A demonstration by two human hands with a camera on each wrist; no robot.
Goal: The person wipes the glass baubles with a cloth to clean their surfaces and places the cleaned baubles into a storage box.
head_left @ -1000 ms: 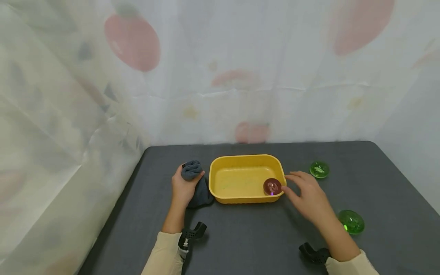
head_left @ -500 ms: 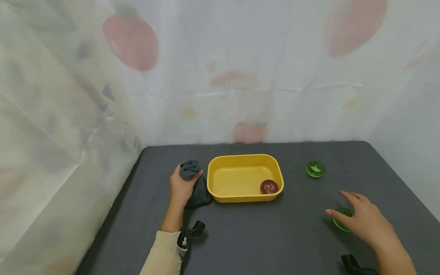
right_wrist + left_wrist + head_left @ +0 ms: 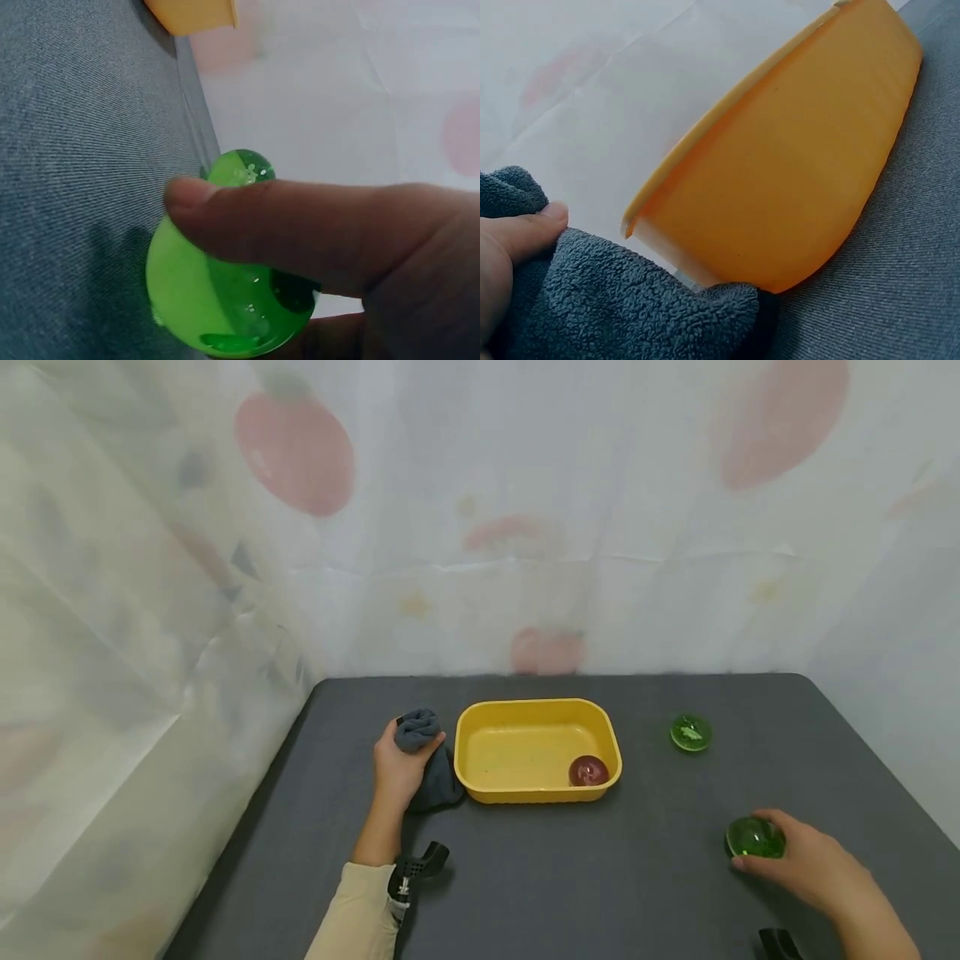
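**Right hand grips a green ball; left hand holds a grey cloth by the yellow tub**

Head view: on the dark grey tabletop [image 3: 540, 877] the right hand [image 3: 813, 864] sits at the near right, its fingers curled round a translucent green ball [image 3: 753, 837]. The left hand [image 3: 397, 772] grips a bunched grey cloth [image 3: 418, 731] that touches the left end of a yellow tub [image 3: 525, 793]. A dark red ball [image 3: 588, 770] lies inside the tub, in its near right corner. A second green ball [image 3: 691, 732] rests farther back on the right, well apart from the hand. A pale curtain with pink spots [image 3: 525, 527] hangs behind the tabletop.

Left wrist view: the thumb [image 3: 525, 232] presses into the grey cloth [image 3: 630, 307], and the cloth's edge lies against the tub's [image 3: 795, 180] outer wall.

Right wrist view: the thumb [image 3: 300, 229] wraps over the green ball [image 3: 217, 300], which rests on the tabletop [image 3: 75, 150]. A corner of the tub [image 3: 195, 13] shows at the far edge.
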